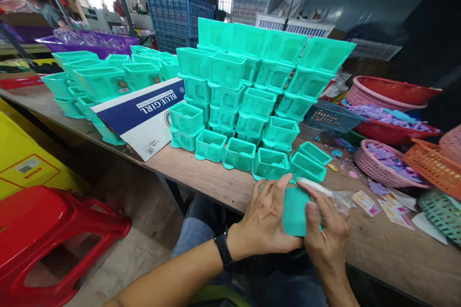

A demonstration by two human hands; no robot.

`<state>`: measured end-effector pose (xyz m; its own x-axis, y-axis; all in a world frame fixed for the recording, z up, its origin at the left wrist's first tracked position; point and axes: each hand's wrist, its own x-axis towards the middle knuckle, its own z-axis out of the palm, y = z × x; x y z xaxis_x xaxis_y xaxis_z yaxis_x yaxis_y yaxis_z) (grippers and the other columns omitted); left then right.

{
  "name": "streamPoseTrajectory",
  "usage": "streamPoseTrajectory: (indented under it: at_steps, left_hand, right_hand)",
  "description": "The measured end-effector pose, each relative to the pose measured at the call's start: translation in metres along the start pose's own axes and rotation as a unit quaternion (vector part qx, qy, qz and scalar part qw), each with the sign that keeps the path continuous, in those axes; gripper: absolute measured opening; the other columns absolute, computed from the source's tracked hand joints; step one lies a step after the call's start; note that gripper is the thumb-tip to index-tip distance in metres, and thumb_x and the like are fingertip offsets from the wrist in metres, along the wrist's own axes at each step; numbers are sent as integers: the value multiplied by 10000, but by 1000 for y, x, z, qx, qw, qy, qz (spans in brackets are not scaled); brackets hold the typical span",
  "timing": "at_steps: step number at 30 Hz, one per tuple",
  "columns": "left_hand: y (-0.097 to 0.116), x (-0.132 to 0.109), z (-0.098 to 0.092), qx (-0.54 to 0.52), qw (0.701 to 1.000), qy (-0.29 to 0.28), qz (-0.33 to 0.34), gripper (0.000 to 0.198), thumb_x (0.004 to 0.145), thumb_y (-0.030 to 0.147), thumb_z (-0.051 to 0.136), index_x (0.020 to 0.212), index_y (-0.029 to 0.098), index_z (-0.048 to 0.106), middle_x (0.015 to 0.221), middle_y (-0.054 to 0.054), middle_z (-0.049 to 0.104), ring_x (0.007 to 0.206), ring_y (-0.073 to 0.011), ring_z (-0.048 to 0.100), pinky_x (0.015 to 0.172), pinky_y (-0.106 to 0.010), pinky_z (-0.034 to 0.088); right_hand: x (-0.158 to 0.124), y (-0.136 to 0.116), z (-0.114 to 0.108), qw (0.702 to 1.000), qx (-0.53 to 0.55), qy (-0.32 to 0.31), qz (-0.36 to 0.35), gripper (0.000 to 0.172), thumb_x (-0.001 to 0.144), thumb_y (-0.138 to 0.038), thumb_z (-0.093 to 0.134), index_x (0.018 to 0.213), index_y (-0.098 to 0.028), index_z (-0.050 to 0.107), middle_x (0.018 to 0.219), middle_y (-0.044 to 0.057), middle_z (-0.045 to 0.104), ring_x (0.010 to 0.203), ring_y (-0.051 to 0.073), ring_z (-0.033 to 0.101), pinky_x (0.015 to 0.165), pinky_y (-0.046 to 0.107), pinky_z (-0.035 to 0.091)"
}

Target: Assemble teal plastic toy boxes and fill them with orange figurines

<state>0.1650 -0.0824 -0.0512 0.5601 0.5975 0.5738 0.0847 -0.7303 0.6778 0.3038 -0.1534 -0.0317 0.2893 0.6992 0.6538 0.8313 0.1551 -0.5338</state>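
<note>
A teal plastic box (296, 212) is between my two hands, one flat face turned up toward me. My left hand (264, 218), with a dark watch on the wrist, is wrapped round its left side. On the other side, my right hand (327, 232) grips the box with the thumb bent near its right edge. A slim white object (315, 186) lies at my right fingertips; whether it is held or only touched I cannot tell. Just beyond my hands stand several open teal boxes (270, 164) in a row, with taller stacks of them (248, 105) behind.
A Blue Girl carton panel (144, 117) leans among the boxes at left. Baskets with purple pieces (391, 165) and printed cards (367, 201) are on the table at right. A red stool (54, 235) stands at left. Behind are blue crates (176, 14); a person (43, 7) is far left.
</note>
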Motion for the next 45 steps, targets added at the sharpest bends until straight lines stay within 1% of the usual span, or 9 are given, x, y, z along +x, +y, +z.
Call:
streamPoseTrajectory:
  at_steps: [6, 10, 12, 16, 21, 24, 28, 36, 45]
  left_hand:
    - [-13, -7, 2, -183, 976, 14, -117, 1241, 575, 291, 980, 1566, 253, 234, 1481, -158, 542, 1335, -360, 581, 1122, -519, 515]
    - [-19, -11, 5, -183, 975, 31, -125, 1200, 568, 331, 1012, 1528, 239, 298, 1448, -149, 574, 1322, -350, 599, 1128, -512, 515]
    - [-17, -10, 4, -125, 988, 44, -85, 1188, 598, 395, 1004, 1536, 235, 292, 1488, -169, 539, 1339, -367, 583, 1141, -536, 499]
    - [-9, -3, 4, -12, 1000, 6, 28, 1134, 718, 393, 913, 1584, 243, 197, 1455, -171, 573, 1284, -380, 607, 1102, -574, 496]
    - [-6, 2, 15, 17, 997, -24, 65, 980, 761, 250, 737, 1568, 203, 183, 1439, -190, 577, 1266, -385, 606, 1047, -574, 514]
    - [-9, 4, 19, -12, 1000, -12, 22, 786, 778, 298, 688, 1474, 160, 351, 1382, -188, 600, 1253, -368, 606, 1057, -542, 521]
    - [-12, 7, 15, -48, 996, -72, -14, 483, 797, 321, 646, 1239, 139, 577, 1196, -167, 681, 1121, -341, 661, 997, -496, 555]
    - [-16, 16, 11, -35, 985, -156, 69, 677, 755, 336, 754, 1359, 131, 526, 1301, -167, 675, 1228, -357, 627, 1102, -496, 503]
    - [-7, 20, 20, -43, 989, -138, 44, 531, 743, 274, 757, 1224, 128, 584, 1201, -165, 702, 1155, -352, 681, 1028, -462, 566]
  right_hand:
    - [5, -5, 1, 918, 166, 132, 336, 697, 996, -678, 336, 1082, -135, 765, 1067, 156, 803, 1031, 347, 732, 855, 453, 531]
    - [5, 13, 3, 869, 227, 124, 421, 725, 959, -736, 369, 1104, -147, 766, 1107, 135, 806, 1058, 336, 736, 897, 449, 536]
    - [5, 22, 0, 885, 228, 120, 389, 700, 966, -724, 392, 1150, -153, 752, 1178, 136, 789, 1180, 347, 699, 969, 473, 525]
    - [8, 22, -6, 975, 98, 14, 201, 694, 1017, -702, 328, 1270, -193, 726, 1375, 137, 709, 1363, 353, 587, 1145, 567, 409]
    - [2, 9, 4, 995, 2, -88, 57, 574, 1049, -634, 355, 1374, -268, 656, 1444, 119, 660, 1349, 342, 599, 1124, 614, 433]
    - [-6, 8, 7, 993, -45, -101, 32, 555, 1049, -617, 374, 1448, -292, 580, 1516, 129, 597, 1388, 377, 559, 1095, 691, 424]
    - [-13, 6, 6, 992, -92, -87, 10, 613, 1029, -638, 406, 1508, -267, 503, 1559, 184, 524, 1377, 433, 545, 1044, 751, 416]
    - [-15, 11, -2, 998, -55, -15, -8, 461, 1071, -495, 372, 1216, -180, 677, 1278, 194, 675, 1243, 365, 623, 1037, 587, 446]
    - [-12, 23, -10, 1000, 27, -10, -7, 429, 1090, -356, 282, 1200, -220, 673, 1248, 108, 698, 1261, 277, 610, 1019, 452, 448]
